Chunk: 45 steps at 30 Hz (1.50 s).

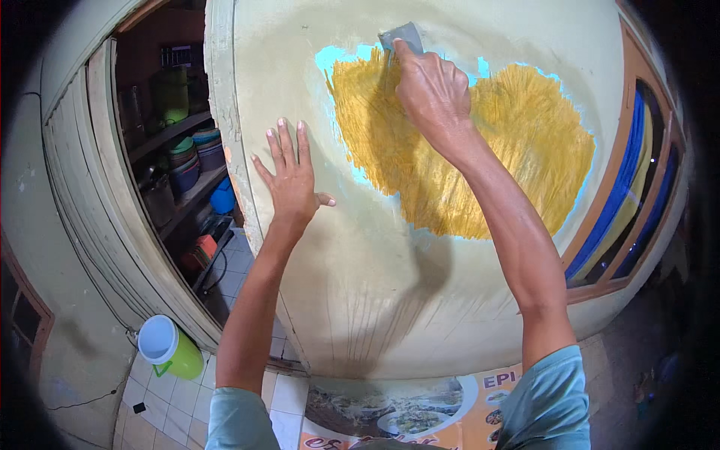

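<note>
At the upper left edge of the yellow-brown patch [532,142] on the pale wall [337,262], gray scraper [405,34] in the right hand [435,88], clasped in curled fingers with the index finger stretched toward the blade. Handle hidden inside the fist; impossible to tell how hard it is squeezed. Left hand [291,186] holding nothing, with fingers spread wide against the wall near the door frame [222,82], apparently for bracing.

For a clean stroke, probably best to tilt the blade low, nearly flat, and slip under the ragged turquoise edge [327,58] rather than dig into the surface beneath. Push outward from the patch in short, even strokes, guiding with the extended finger. Avoid leaning on one corner: likely to gouge. Start from loose-looking flakes, then follow the border around, overlapping each pass a little. Good spot for the left hand, well off the blade's path; lean through a flat palm for balance, especially with the right arm reaching so high. Mind the dark shadow [431,277] below the right arm, and shift stance for a better view of the edge. Go lighter near the window frame [616,150], to spare the wood.
</note>
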Tool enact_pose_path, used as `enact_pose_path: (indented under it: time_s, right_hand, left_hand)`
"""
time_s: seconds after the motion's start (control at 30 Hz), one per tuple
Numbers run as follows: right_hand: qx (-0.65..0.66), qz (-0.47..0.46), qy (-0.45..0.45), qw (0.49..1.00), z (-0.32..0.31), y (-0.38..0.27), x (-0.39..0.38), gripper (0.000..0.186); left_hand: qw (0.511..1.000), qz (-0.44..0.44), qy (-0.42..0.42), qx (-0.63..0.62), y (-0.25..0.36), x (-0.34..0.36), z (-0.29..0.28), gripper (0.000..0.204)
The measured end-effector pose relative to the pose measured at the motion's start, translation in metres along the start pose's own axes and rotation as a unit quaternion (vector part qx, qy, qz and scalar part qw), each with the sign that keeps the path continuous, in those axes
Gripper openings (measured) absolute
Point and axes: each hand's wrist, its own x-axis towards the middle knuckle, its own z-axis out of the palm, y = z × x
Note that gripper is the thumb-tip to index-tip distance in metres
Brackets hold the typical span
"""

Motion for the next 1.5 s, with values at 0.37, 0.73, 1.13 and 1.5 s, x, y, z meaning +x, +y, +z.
enact_pose_path:
  time_s: [0.37, 0.73, 1.13, 1.5]
  right_hand:
    - [0.039, -0.033, 0.008, 0.999, -0.008, 0.013, -0.009, 0.054]
    - [0.220, -0.106, 0.059, 0.968, -0.013, 0.013, -0.009, 0.028]
    - [0.036, 0.021, 0.014, 0.999, 0.002, 0.000, 0.004, 0.062]
    - [0.029, 0.034, 0.024, 0.999, 0.013, -0.007, 0.006, 0.063]
  left_hand:
    - [1.000, -0.003, -0.016, 0.002, 0.005, -0.002, -0.002, 0.168]
    - [0.999, 0.019, 0.025, 0.024, 0.000, 0.002, 0.001, 0.166]
    - [1.000, -0.014, -0.008, 0.011, 0.011, -0.007, -0.010, 0.169]
    - [0.999, -0.011, -0.016, 0.026, 0.010, -0.001, -0.006, 0.169]
